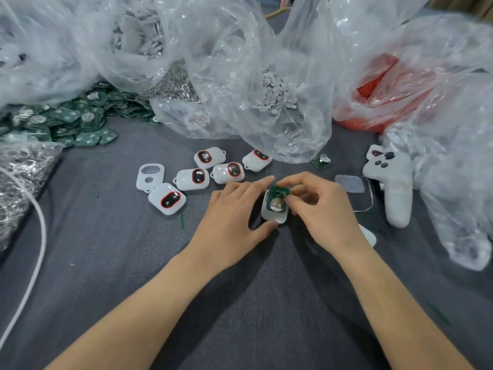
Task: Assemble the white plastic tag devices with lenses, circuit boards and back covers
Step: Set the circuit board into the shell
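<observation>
My left hand (234, 212) grips a white tag shell (272, 216) between thumb and fingers at the middle of the grey cloth. A green circuit board (277, 200) with a round silver battery lies in the shell's open back. My right hand (322, 206) pinches the board's right edge with thumb and fingertips. Several assembled white tags with red-ringed lenses (193, 178) lie just beyond my hands. An empty white shell (150, 177) lies at their left. A flat back cover (349, 183) rests to the right.
Clear plastic bags hold parts: white shells (138, 36), small white discs (277, 94), red pieces (378, 86). A heap of green circuit boards (69, 118) sits at the left. A white handheld controller (394, 188) lies on the right; a white cable (34, 252) runs down the left.
</observation>
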`<state>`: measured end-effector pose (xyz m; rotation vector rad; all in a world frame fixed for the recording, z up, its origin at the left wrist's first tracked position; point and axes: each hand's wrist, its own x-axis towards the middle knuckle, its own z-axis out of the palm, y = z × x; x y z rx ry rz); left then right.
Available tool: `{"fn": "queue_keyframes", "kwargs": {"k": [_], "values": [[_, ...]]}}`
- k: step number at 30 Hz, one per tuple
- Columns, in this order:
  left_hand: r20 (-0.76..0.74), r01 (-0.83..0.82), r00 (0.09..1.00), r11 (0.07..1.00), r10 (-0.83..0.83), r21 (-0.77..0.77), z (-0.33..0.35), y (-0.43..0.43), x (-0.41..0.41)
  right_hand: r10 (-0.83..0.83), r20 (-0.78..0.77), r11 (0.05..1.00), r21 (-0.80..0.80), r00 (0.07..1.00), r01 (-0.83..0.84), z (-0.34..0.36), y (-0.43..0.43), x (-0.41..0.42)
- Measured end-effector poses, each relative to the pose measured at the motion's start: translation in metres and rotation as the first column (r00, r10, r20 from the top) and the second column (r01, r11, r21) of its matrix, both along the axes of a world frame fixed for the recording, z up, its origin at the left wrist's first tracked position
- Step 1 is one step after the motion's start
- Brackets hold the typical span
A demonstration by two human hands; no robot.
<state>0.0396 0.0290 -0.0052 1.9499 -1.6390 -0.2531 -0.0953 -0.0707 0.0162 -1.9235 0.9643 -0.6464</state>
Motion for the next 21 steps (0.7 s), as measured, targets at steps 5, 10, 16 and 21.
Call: {"fn": "queue_keyframes", "kwargs": {"k": [5,10,16,21], "values": [[-0.012,-0.002,1.000,1.000,0.002,-0.002,0.0007,0.0004,-0.0004,-0.006,0.007,0.999,0.046,1.000,0.006,-0.0004,-0.0025,-0.0026],[-0.018,0.002,1.000,1.000,-0.001,0.016,0.0013,0.0005,0.0007,-0.014,0.097,0.994,0.110,0.995,0.004,0.0008,-0.0001,-0.0025],[-0.024,0.006,1.000,1.000,-0.006,0.018,0.0022,0.0007,0.0006,0.023,0.017,0.999,0.035,1.000,-0.023,-0.0014,0.0011,-0.0036],[-0.026,0.003,1.000,1.000,-0.003,0.014,0.0024,0.0007,0.0010,0.053,0.008,0.999,-0.007,0.999,-0.053,-0.0014,0.0033,-0.0048]]}}
